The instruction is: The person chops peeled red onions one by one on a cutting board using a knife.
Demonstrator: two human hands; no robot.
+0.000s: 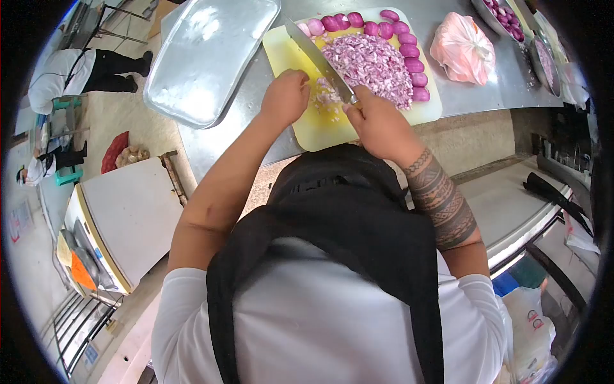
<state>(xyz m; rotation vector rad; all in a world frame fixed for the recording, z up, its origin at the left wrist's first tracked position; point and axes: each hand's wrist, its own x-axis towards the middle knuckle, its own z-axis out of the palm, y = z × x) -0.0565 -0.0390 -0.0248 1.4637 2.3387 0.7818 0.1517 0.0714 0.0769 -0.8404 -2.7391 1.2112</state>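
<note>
A kitchen knife is in my right hand, its fingers closed round the handle. The blade slants up and left over the cutting board, along the left side of a pile of chopped red onion. My left hand is curled at the board's left edge, apart from the blade; whatever its fingers may hold is hidden. A few onion bits lie between my left hand and the knife. Peeled red onions line the board's far and right edges.
Left of the board on the metal table lies a large metal tray. A tied plastic bag and a bowl of onions stand to the right. Two people are at the far left, beyond a white chest.
</note>
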